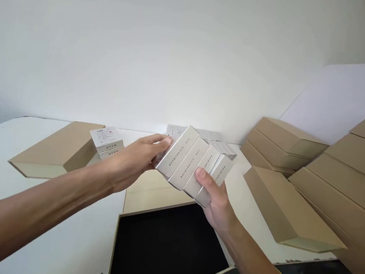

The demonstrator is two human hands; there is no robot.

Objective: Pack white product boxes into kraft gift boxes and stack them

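Open room for you down into the black-lined box (169, 246); brown boxes (292, 200) crowd your right, far white cartons (213, 135) block straight ahead.

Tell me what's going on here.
A person's left hand and right hand hold opposite ends of a row of four small boxes. An open case lies nearer, black inside. More small boxes sit behind; a stack of two is at left by a brown box. More brown boxes are at right.
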